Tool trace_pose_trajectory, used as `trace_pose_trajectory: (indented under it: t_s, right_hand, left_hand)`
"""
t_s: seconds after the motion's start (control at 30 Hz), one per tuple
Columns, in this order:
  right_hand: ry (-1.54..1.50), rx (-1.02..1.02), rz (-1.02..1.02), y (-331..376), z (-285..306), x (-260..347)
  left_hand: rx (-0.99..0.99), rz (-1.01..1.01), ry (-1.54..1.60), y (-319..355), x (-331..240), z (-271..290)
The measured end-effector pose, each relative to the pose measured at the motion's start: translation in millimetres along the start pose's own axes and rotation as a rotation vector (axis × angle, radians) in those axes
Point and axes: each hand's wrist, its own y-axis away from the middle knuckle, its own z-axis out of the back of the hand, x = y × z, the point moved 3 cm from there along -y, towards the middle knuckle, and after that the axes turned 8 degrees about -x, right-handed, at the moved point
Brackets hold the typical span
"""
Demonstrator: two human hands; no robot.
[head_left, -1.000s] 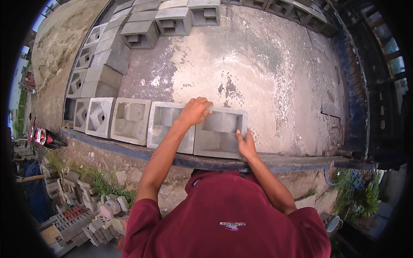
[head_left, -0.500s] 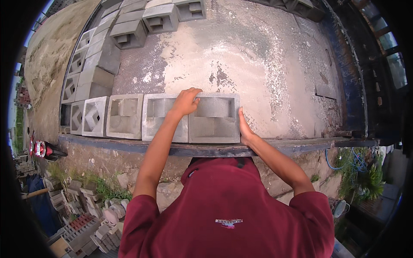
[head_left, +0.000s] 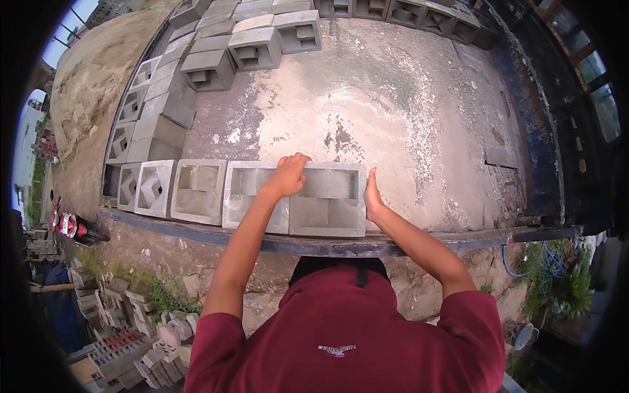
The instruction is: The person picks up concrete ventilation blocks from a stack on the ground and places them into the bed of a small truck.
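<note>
A grey concrete ventilation block (head_left: 327, 221) with a recessed, stepped opening lies at the right end of a row along the near edge of the truck bed. Its left side sits against a similar concrete block (head_left: 229, 196). My left hand (head_left: 285, 178) is at the seam between these two, fingers curled over the block's far left rim and thumb over its opening. Beside the right wall of the end block, my right hand (head_left: 374, 200) is upright with straight fingers. Its fingertips stand slightly off the block; the palm is close to it, and I cannot tell whether they touch.
More blocks (head_left: 198, 193) continue the row leftward. Others line the left side (head_left: 154, 134) and stand in stacks at the far left (head_left: 255, 49). The worn metal bed (head_left: 406, 137) spreads ahead and right, bordered near me by a dark metal edge (head_left: 314, 245). A red motorcycle (head_left: 72, 226) stands outside.
The whole view has shifted, so the bed and blocks appear lower. My left hand keeps its place on the block, while my right fingertips have come slightly away from its side.
</note>
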Motion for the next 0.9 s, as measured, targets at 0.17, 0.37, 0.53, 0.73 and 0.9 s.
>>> trace_pose_trajectory:
  t_s: [0.17,0.37,0.53,0.73,0.9]
  right_hand:
    - [-0.068,0.048,0.030,-31.2,6.2,-9.8]
    - [0.315,-0.173,0.443,-25.7,18.9,3.3]
    - [0.853,-0.430,1.173,22.3,-9.8,4.3]
    - [1.248,-0.642,1.182,49.0,-39.4,-11.3]
    - [1.252,-0.633,1.492,121.6,-129.3,-50.9]
  left_hand:
    - [-0.055,-0.015,0.009,2.9,-9.0,0.8]
    - [-0.169,0.006,-0.119,12.7,-12.6,-1.9]
    - [-0.178,0.057,-0.102,51.2,-31.2,-18.3]
    - [-0.239,0.067,0.059,91.9,-20.0,-8.9]
    - [-0.734,0.049,0.182,206.8,-12.5,86.9]
